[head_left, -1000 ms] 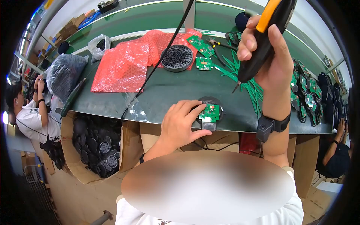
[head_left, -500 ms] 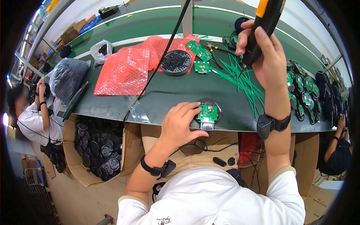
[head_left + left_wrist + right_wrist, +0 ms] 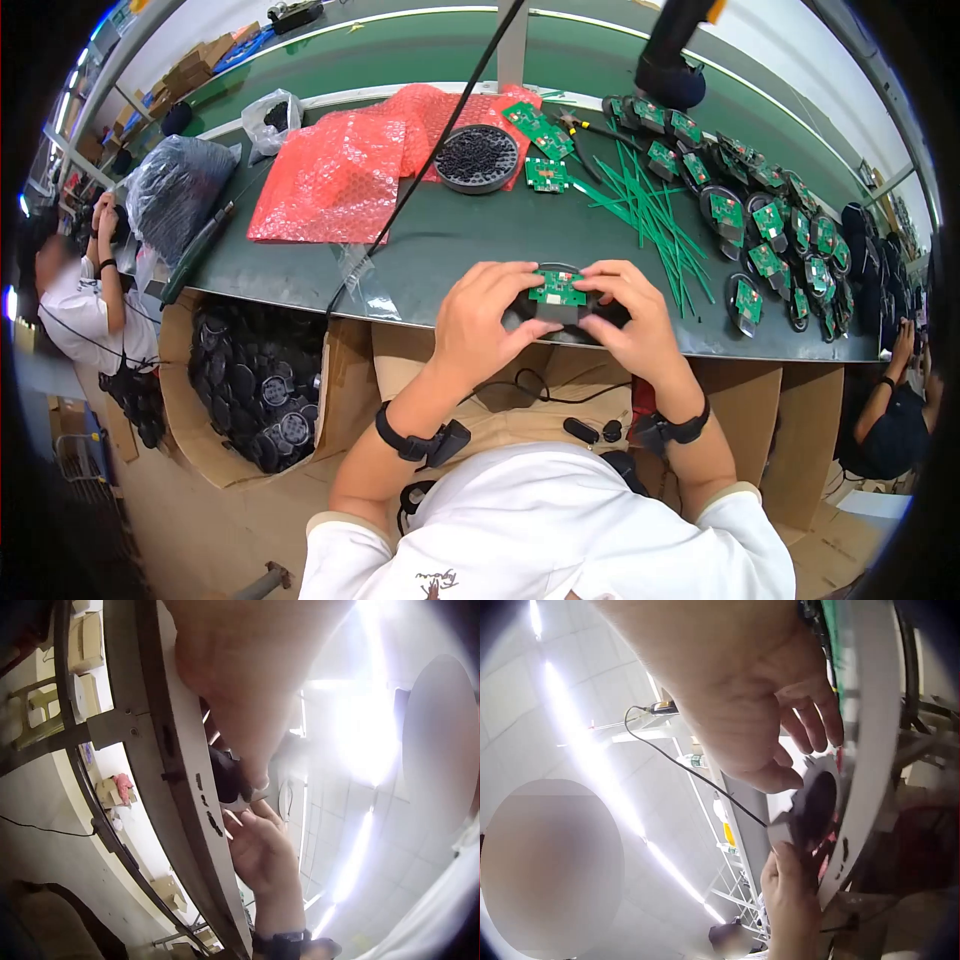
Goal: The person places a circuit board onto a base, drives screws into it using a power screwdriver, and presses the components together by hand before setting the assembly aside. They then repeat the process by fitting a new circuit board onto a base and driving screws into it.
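Note:
At the table's front edge, a round dark housing with a green circuit board point(image 3: 557, 288) lies between both hands in the head view. The left hand point(image 3: 476, 318) grips its left side, fingers on top and thumb at the near edge. From the right, the right hand point(image 3: 637, 318) holds the other side with curled fingers and thumb. The right wrist view shows the dark round part point(image 3: 817, 806) between the right hand point(image 3: 757, 712) and the left hand point(image 3: 790, 907). In the left wrist view it is mostly hidden behind the left hand point(image 3: 240, 675).
Green strips point(image 3: 655, 225), pliers point(image 3: 580, 145) and a dish of small black parts point(image 3: 476, 158) lie beyond the hands. Many board assemblies point(image 3: 790, 225) cover the right side. Red bubble wrap point(image 3: 330, 180) lies left; a black tool point(image 3: 672, 50) hangs above. A box point(image 3: 180, 400) stands below.
The right hand has let go of the black and orange power tool, which is now higher up, and has come down to the housing. The left hand has stayed at the housing's left side.

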Available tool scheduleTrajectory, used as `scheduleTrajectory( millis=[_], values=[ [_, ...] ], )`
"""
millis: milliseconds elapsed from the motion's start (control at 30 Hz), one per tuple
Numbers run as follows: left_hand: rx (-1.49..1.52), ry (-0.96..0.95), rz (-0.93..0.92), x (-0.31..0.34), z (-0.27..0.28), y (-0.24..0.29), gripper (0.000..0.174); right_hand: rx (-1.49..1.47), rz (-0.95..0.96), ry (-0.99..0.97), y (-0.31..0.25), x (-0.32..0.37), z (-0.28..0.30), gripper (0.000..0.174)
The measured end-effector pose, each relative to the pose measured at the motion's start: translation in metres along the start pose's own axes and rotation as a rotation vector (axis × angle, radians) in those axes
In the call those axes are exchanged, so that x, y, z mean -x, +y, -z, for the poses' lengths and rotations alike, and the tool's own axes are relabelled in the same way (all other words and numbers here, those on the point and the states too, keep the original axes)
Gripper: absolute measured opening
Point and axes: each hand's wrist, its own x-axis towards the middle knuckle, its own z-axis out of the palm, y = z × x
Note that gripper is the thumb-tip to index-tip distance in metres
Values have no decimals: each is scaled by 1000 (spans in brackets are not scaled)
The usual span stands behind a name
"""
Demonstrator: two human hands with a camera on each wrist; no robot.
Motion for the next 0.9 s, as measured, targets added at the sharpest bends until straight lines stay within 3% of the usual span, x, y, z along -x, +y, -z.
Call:
scheduleTrajectory(
  millis=[33,67,133,233,600,900],
  values=[
    [29,17,-18,-7,1,0,54,23,-43,36,-3,-1,-2,35],
    [57,34,-32,-12,2,3,54,20,-52,38,-2,0,-5,35],
    [87,39,-5,-19,2,8,45,-271,-170,183,4,-3,-13,30],
    [257,90,133,-18,-8,1,32,-283,-183,172,4,-4,-16,25],
    [322,80,116,-11,-8,0,36,-218,-72,186,6,-1,-17,33],
    [284,66,118,-11,-4,3,39,-244,-91,226,11,1,-20,35]
  ],
)
